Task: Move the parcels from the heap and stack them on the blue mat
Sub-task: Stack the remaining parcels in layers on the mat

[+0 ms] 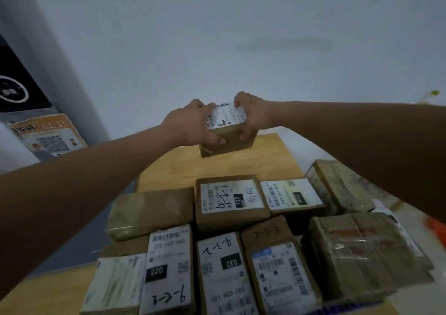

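A small brown cardboard parcel (229,136) with a white shipping label on top is held out in front of me over the far part of the wooden table (272,162). My left hand (190,126) grips its left side with the thumb along the front face. My right hand (253,114) grips its right side, fingers curled over the top edge. Below and nearer to me, several taped brown parcels (231,201) with white labels lie packed side by side in rows. A thin strip of blue (350,307) shows under the nearest parcels at the bottom right.
A white wall stands behind the table. A dark panel (17,83) and an orange poster with a QR code (48,133) are at the left. An orange-red object (436,227) shows at the right edge. Grey floor (79,249) lies left of the parcels.
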`<action>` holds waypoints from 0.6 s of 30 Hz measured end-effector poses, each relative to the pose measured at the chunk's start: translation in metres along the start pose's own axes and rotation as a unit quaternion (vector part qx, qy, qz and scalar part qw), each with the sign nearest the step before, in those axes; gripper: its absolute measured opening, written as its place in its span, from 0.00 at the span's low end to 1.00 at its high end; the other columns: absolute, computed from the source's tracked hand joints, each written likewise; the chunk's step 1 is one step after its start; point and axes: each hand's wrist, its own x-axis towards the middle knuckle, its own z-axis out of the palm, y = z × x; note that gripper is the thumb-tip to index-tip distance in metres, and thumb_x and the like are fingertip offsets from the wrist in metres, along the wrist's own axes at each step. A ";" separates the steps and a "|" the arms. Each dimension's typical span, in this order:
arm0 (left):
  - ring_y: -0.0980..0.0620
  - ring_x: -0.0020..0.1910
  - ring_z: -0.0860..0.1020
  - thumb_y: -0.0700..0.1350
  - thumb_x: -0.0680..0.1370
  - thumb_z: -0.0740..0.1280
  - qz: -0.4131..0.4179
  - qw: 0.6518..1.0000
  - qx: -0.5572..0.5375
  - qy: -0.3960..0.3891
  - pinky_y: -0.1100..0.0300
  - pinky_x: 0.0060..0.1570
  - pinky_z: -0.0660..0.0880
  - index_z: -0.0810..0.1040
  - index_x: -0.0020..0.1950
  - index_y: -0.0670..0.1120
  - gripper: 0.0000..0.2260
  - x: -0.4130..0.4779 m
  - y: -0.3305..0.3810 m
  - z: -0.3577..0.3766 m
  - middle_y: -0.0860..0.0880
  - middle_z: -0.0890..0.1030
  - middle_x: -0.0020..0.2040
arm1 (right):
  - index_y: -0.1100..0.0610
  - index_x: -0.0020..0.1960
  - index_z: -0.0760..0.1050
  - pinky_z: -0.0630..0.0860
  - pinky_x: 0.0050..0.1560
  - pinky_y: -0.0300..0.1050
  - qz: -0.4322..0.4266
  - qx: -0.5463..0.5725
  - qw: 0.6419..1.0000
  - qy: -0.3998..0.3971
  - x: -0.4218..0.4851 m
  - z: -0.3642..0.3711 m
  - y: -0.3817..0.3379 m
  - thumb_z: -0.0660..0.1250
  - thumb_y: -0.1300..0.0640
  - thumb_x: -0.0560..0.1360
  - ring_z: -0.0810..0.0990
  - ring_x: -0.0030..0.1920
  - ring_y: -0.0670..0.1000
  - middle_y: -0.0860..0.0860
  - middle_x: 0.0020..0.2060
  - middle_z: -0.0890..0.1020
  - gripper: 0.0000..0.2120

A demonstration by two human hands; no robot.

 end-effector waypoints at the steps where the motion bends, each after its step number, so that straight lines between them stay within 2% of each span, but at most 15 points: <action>1: 0.47 0.65 0.71 0.72 0.65 0.69 0.007 1.000 0.003 0.002 0.51 0.57 0.72 0.54 0.79 0.53 0.49 -0.003 0.019 -0.004 0.49 0.65 0.71 | 0.57 0.68 0.58 0.72 0.55 0.49 -0.007 0.003 1.000 0.009 -0.016 -0.005 0.009 0.79 0.57 0.64 0.67 0.62 0.57 0.55 0.61 0.66 0.42; 6: 0.47 0.66 0.71 0.73 0.67 0.66 0.036 0.998 0.042 0.006 0.53 0.54 0.70 0.55 0.79 0.55 0.46 -0.023 0.110 -0.011 0.50 0.65 0.72 | 0.54 0.77 0.49 0.69 0.65 0.55 0.005 -0.032 0.999 0.008 -0.088 -0.015 0.054 0.80 0.51 0.60 0.64 0.67 0.59 0.56 0.68 0.63 0.56; 9: 0.48 0.67 0.70 0.74 0.68 0.63 0.050 0.998 0.045 -0.019 0.52 0.57 0.69 0.55 0.79 0.56 0.44 -0.034 0.147 -0.007 0.50 0.64 0.73 | 0.52 0.75 0.57 0.73 0.60 0.55 0.022 -0.042 0.999 -0.025 -0.123 -0.013 0.072 0.76 0.42 0.48 0.67 0.63 0.58 0.54 0.63 0.66 0.58; 11: 0.48 0.68 0.69 0.74 0.69 0.63 0.055 0.997 0.041 -0.043 0.51 0.59 0.68 0.55 0.79 0.56 0.44 -0.041 0.162 -0.001 0.50 0.64 0.73 | 0.50 0.72 0.61 0.74 0.59 0.55 0.025 -0.043 0.998 -0.036 -0.137 -0.007 0.083 0.75 0.40 0.46 0.69 0.61 0.57 0.52 0.58 0.66 0.57; 14: 0.48 0.68 0.68 0.73 0.69 0.64 0.049 0.996 0.009 -0.069 0.50 0.62 0.69 0.55 0.78 0.56 0.43 -0.052 0.171 0.014 0.51 0.64 0.73 | 0.51 0.73 0.60 0.71 0.61 0.54 0.020 -0.030 0.998 -0.045 -0.151 0.007 0.091 0.80 0.44 0.54 0.68 0.62 0.58 0.54 0.60 0.66 0.53; 16: 0.48 0.68 0.68 0.72 0.69 0.65 0.043 0.996 -0.011 -0.083 0.50 0.63 0.68 0.56 0.78 0.56 0.43 -0.057 0.173 0.025 0.51 0.64 0.72 | 0.52 0.77 0.54 0.68 0.64 0.54 0.018 -0.028 0.998 -0.044 -0.155 0.018 0.096 0.80 0.47 0.60 0.65 0.65 0.60 0.56 0.65 0.65 0.53; 18: 0.48 0.68 0.68 0.71 0.69 0.66 0.039 0.995 -0.025 -0.094 0.51 0.62 0.68 0.55 0.78 0.56 0.43 -0.060 0.172 0.034 0.50 0.64 0.72 | 0.52 0.78 0.52 0.67 0.65 0.54 0.014 -0.029 0.998 -0.045 -0.156 0.026 0.099 0.80 0.47 0.62 0.64 0.66 0.60 0.57 0.67 0.64 0.54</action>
